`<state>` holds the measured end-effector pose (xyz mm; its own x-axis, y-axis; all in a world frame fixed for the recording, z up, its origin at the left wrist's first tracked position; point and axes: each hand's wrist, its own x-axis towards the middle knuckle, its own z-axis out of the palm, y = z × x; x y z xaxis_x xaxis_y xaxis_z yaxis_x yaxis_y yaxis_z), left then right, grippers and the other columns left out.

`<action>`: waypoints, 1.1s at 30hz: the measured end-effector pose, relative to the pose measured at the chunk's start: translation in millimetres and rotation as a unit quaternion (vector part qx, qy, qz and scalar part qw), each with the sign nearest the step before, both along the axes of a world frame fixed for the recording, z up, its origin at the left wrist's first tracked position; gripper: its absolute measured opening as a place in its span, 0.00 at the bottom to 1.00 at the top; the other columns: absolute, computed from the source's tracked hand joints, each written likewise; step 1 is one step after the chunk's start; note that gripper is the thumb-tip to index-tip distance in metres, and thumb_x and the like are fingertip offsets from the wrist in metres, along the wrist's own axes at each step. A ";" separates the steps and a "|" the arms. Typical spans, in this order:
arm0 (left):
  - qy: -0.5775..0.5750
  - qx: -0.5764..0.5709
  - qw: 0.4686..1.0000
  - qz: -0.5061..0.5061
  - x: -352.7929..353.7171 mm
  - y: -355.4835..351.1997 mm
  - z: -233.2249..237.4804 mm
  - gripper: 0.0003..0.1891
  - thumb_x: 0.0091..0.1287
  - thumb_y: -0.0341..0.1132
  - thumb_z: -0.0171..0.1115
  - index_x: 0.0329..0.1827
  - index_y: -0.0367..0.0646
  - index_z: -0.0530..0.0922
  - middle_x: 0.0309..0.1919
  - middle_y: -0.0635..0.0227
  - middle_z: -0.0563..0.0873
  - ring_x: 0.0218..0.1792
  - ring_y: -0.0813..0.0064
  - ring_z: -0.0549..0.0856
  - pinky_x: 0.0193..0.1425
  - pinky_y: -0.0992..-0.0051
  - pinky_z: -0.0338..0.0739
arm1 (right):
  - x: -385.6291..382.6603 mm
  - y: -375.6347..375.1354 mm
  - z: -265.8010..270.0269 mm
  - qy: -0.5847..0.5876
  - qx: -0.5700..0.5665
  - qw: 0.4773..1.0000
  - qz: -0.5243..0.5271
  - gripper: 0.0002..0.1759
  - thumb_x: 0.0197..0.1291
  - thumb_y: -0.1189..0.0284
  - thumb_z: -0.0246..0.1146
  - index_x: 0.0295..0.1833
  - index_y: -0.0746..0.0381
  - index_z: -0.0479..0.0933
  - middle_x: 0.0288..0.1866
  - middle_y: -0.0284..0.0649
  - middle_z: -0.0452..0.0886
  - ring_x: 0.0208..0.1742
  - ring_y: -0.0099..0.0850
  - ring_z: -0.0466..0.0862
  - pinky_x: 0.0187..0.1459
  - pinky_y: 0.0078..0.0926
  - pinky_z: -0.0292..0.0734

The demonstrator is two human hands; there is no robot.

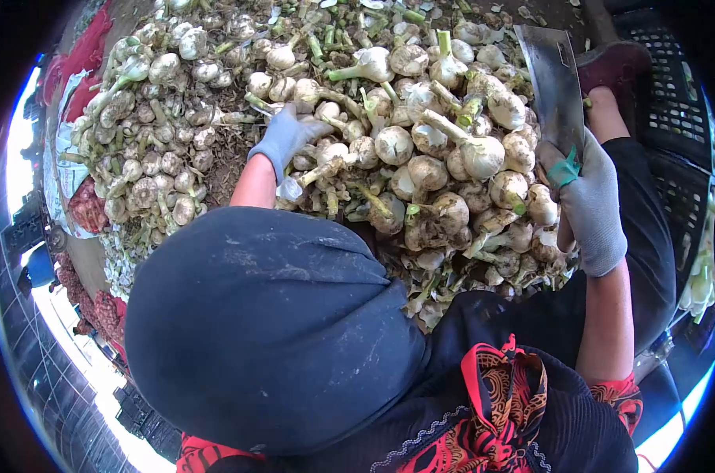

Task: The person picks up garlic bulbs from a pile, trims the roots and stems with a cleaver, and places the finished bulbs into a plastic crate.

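Note:
My right hand (596,209), in a grey glove, is wrapped round the handle of a cleaver (548,83). The wide metal blade points up and away, above the right edge of the garlic pile. A strip of green material (564,169) shows by the thumb. My left hand (288,135), also gloved, reaches into the heap of garlic bulbs (432,173), thumb apart from the fingers. Nothing shows gripped in it, and its fingertips are close to bulbs and stems. Many bulbs carry dirt and cut stalks, such as the garlic bulb (482,156) near the middle.
Smaller, dirtier garlic bulbs (164,169) are piled at the left. Loose skins and stem pieces (432,307) lie near my legs. A black plastic crate (672,102) stands at the right, and red net sacks (85,55) lie at the far left.

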<state>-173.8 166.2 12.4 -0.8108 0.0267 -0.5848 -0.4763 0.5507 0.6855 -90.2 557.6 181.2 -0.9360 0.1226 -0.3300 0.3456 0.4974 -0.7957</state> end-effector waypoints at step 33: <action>0.021 -0.054 0.997 0.042 9.7 7.8 71.0 0.41 0.61 0.50 0.73 0.72 0.32 0.69 0.57 0.48 0.84 0.58 0.63 0.85 0.62 0.68 0.79 | 3.2 -26.9 -2.1 0.040 0.019 0.995 0.092 0.19 0.64 0.72 0.65 0.58 0.68 0.77 0.40 0.47 0.86 0.42 0.25 0.83 0.48 0.28 0.78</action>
<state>-164.1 174.0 83.4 -0.8312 -0.1032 -0.5464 -0.4959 0.5820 0.6444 -87.0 530.8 179.1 -0.9670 -0.0422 -0.2514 0.1821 0.5760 -0.7969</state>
